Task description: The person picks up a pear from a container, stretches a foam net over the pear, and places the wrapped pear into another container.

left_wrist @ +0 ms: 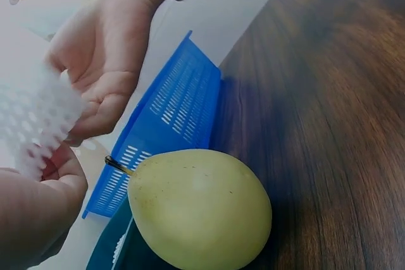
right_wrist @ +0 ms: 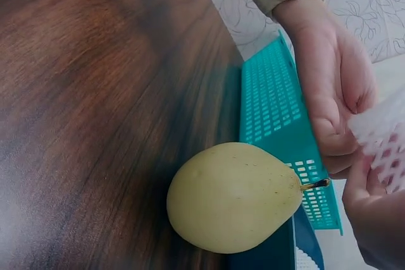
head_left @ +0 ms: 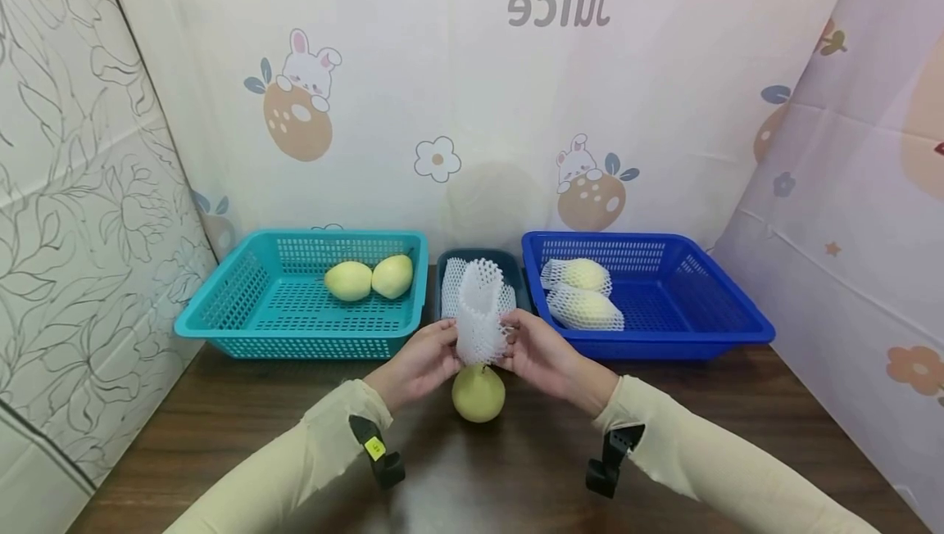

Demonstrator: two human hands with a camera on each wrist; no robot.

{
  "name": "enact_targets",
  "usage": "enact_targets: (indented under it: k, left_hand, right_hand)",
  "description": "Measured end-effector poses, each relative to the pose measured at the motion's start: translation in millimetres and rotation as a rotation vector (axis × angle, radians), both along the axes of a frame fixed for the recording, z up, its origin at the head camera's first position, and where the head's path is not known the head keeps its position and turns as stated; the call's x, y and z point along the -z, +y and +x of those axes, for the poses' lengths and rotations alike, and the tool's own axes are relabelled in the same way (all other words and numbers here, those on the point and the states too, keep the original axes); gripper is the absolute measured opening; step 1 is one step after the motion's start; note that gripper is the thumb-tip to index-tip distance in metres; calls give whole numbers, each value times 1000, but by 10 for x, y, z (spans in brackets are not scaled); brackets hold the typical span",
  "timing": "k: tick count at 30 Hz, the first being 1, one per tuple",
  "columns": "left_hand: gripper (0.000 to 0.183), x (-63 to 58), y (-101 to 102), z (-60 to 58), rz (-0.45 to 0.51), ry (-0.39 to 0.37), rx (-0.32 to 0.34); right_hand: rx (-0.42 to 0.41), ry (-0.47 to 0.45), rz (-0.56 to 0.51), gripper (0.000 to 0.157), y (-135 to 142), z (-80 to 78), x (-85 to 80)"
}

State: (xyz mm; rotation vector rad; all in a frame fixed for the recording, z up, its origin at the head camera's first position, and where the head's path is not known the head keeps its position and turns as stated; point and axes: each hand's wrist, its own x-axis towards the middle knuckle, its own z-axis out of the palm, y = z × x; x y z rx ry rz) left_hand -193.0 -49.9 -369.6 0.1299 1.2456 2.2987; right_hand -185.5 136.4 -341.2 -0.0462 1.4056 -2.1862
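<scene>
Between my two hands a white foam net sleeve (head_left: 481, 317) stands upright, its upper end open. My left hand (head_left: 424, 360) pinches its left side and my right hand (head_left: 542, 355) pinches its right side. Directly below the sleeve a yellow-green pear (head_left: 478, 395) stands on the table, stem up. The wrist views show the pear (left_wrist: 199, 210) uncovered, with the net sleeve (right_wrist: 385, 140) held above stem height. Both hands are close together around the sleeve's lower part.
A teal basket (head_left: 295, 346) at the left holds two bare pears (head_left: 349, 281). At the right, a blue basket (head_left: 664, 337) contains two pears in foam nets (head_left: 585, 309). Behind my hands, a small dark tray (head_left: 522, 292) holds more foam nets (head_left: 452, 284). A printed curtain backs the table.
</scene>
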Motion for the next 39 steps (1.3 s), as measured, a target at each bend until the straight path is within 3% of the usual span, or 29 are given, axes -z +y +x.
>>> enact_targets:
  k: [6,11,15,19,22,28,34,39]
  left_hand:
    - [42,-25,-20,-17,89,-32,-10]
    - [37,-21,-53,-15,68,-47,27]
    - [31,-4,-101,-2,56,-88,98]
    - [40,-3,-142,21,76,-137,207]
    - [43,6,-148,35,62,-155,232]
    - [45,89,-135,33,1,-121,114]
    - [46,209,-110,35,-162,-98,-4]
    - [44,339,-84,61,-278,-78,-49]
  right_hand:
    - [-175,-13,4,48,46,1,30]
    - [-235,-22,66,41,56,16,19]
    - [-158,-19,75,42,46,7,-8]
    - [-39,-12,30,41,40,-18,-17]
    - [-6,-9,5,35,45,-30,-4]
    - [-19,-24,23,28,92,-32,122]
    - [-39,-38,40,33,143,-17,340]
    - [-54,-39,77,32,161,1,466]
